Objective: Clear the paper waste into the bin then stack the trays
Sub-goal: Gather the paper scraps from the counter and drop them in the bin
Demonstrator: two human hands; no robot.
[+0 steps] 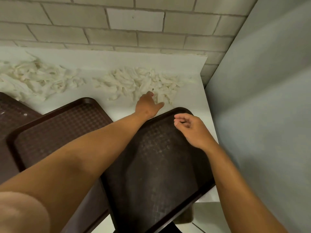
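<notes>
The left hand [148,105], grip spread open, touches the near edge of the right paper heap [143,81], which sprawls left-right beyond it; the right hand [190,130], loosely curled and empty, hangs nearer over the right tray [159,174]

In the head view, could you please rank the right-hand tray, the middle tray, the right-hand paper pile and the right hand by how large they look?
1. Right-hand tray, though it lies nearest the camera.
2. Middle tray, partly hidden by the arm, so unsure against the first.
3. Right-hand paper pile.
4. Right hand.
</notes>
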